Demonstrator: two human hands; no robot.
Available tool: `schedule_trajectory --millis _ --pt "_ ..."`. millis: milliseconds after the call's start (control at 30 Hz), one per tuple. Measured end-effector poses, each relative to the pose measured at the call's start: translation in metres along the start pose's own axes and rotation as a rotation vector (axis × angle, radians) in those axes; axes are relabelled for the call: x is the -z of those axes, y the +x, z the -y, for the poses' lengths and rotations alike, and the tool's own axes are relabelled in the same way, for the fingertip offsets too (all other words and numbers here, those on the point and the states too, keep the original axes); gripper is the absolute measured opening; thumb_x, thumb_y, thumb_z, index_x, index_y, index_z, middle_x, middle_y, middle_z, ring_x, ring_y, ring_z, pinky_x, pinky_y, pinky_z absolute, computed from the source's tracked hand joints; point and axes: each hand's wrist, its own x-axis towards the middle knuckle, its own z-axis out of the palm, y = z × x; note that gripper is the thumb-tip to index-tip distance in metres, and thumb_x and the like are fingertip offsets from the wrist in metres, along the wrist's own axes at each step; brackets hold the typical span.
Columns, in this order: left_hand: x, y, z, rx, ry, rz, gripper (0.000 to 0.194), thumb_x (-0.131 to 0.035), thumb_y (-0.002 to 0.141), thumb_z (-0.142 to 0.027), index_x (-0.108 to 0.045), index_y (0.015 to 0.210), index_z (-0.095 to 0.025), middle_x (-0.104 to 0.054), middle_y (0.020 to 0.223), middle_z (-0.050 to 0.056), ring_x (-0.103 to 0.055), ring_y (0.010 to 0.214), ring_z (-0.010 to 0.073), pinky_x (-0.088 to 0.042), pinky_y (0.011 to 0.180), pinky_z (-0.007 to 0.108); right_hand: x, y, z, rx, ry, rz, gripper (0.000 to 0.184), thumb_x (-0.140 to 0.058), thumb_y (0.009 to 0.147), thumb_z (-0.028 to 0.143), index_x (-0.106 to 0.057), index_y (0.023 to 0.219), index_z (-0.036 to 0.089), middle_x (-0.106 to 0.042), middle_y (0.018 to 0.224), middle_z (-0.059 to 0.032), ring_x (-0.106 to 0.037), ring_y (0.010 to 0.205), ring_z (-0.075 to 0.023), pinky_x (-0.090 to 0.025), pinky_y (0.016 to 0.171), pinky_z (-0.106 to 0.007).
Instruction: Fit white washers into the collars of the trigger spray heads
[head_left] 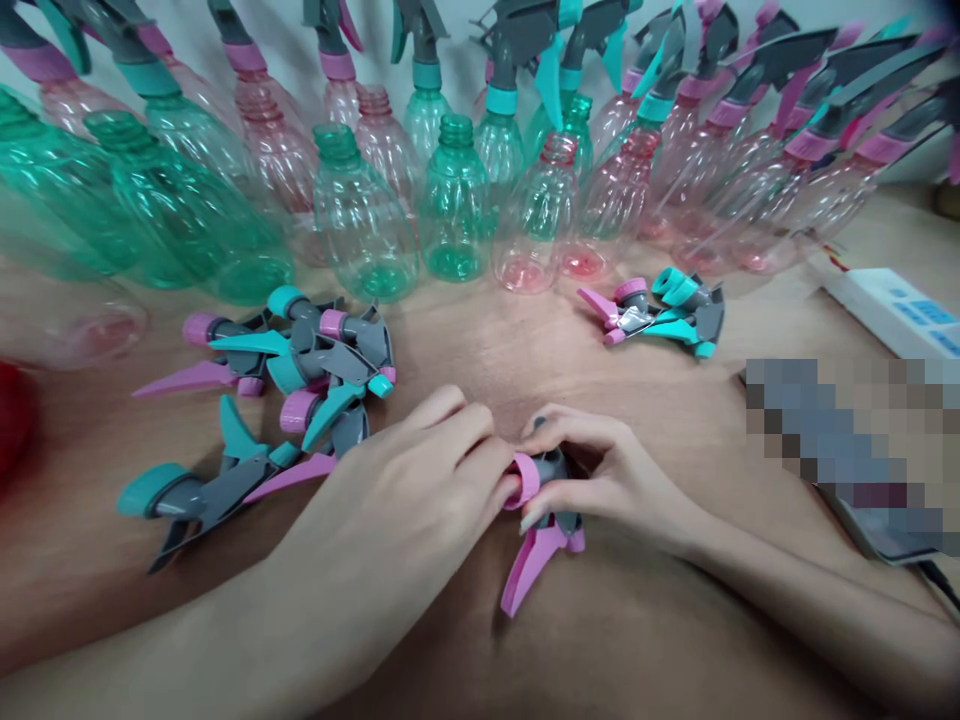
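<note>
A grey spray trigger head with a pink lever and pink collar is between my two hands, just above the wooden table. My right hand grips its grey body, thumb below and fingers above. The closed fingers of my left hand meet at the mouth of the pink collar; their tips are partly hidden, and whether they pinch the collar or something inside it does not show. Left of my left hand lies a pile of grey spray heads with pink and teal parts. One teal-collared spray head lies nearest me.
Open-necked green bottles and pink bottles stand behind my hands, with capped spray bottles further back. Two more spray heads lie right of centre. A white power strip and a partly pixelated dark device lie at right.
</note>
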Motion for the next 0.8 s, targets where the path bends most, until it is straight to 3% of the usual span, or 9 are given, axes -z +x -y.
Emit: schedule_trajectory --millis 100,200,300,433,500,600,700,800 --pt "-0.004 -0.002 0.000 0.007 -0.250 -0.125 0.028 -0.041 0.089 -0.009 -0.066 0.078 -0.018 -0.062 0.085 0.003 -0.056 0.077 0.0196 -0.045 0.066 0.031 0.000 0.000 -0.001 -0.009 0.061 0.004 0.027 -0.084 0.064 0.027 -0.071 0.086 0.020 -0.059 0.078 0.0007 -0.056 0.071 -0.0120 -0.046 0.059 -0.025" --pt "-0.005 -0.002 0.000 0.150 -0.458 -0.219 0.025 -0.045 0.093 -0.015 -0.068 0.083 -0.021 -0.062 0.085 0.000 -0.059 0.078 0.0148 -0.045 0.066 0.025 0.000 0.000 -0.002 -0.024 0.140 0.008 0.027 -0.083 0.065 0.025 -0.071 0.088 0.020 -0.059 0.077 0.0012 -0.056 0.068 -0.0114 -0.047 0.056 -0.024" --pt "-0.003 0.001 0.003 0.241 -0.579 -0.218 0.018 -0.055 0.088 -0.016 -0.070 0.082 -0.023 -0.062 0.081 -0.002 -0.060 0.073 0.0120 -0.045 0.063 0.022 0.002 0.001 -0.002 -0.009 0.170 0.013 0.028 -0.084 0.063 0.021 -0.071 0.088 0.021 -0.061 0.079 0.0011 -0.057 0.071 -0.0117 -0.049 0.060 -0.024" --pt "-0.001 0.004 0.009 0.284 -0.687 -0.130 0.017 -0.060 0.086 -0.016 -0.071 0.076 -0.025 -0.063 0.080 -0.005 -0.060 0.069 0.0092 -0.044 0.061 0.019 0.002 0.000 0.000 -0.023 0.138 0.057 0.028 -0.085 0.061 0.023 -0.071 0.086 0.021 -0.062 0.081 0.0006 -0.059 0.074 -0.0134 -0.051 0.064 -0.027" --pt "0.000 0.004 0.010 0.278 -0.684 -0.144 0.019 -0.059 0.086 -0.015 -0.069 0.074 -0.025 -0.062 0.079 -0.005 -0.060 0.069 0.0087 -0.045 0.062 0.018 0.003 0.000 0.001 -0.040 0.151 0.067 0.028 -0.085 0.061 0.024 -0.071 0.086 0.022 -0.062 0.082 0.0005 -0.061 0.075 -0.0140 -0.053 0.064 -0.027" --pt "0.003 0.001 0.009 0.220 -0.583 -0.274 0.019 -0.054 0.089 -0.015 -0.066 0.076 -0.024 -0.062 0.080 -0.005 -0.059 0.072 0.0094 -0.046 0.065 0.019 0.004 0.000 0.002 -0.079 0.219 0.032 0.031 -0.086 0.061 0.025 -0.070 0.088 0.022 -0.064 0.081 0.0006 -0.063 0.073 -0.0142 -0.054 0.063 -0.027" --pt "0.007 -0.005 0.009 0.164 -0.420 -0.424 0.016 -0.051 0.090 -0.016 -0.063 0.086 -0.027 -0.062 0.084 -0.004 -0.059 0.077 0.0110 -0.048 0.070 0.020 0.006 0.002 0.001 -0.109 0.291 -0.051 0.027 -0.084 0.064 0.026 -0.068 0.084 0.022 -0.067 0.080 0.0011 -0.064 0.073 -0.0124 -0.054 0.064 -0.024" --pt "0.005 -0.014 0.008 0.089 -0.257 -0.521 0.020 -0.056 0.087 -0.017 -0.060 0.099 -0.032 -0.064 0.087 -0.005 -0.061 0.083 0.0141 -0.051 0.075 0.025 0.008 0.004 0.002 -0.105 0.358 -0.035 0.022 -0.082 0.067 0.026 -0.067 0.083 0.020 -0.070 0.083 0.0008 -0.064 0.073 -0.0102 -0.054 0.066 -0.021"
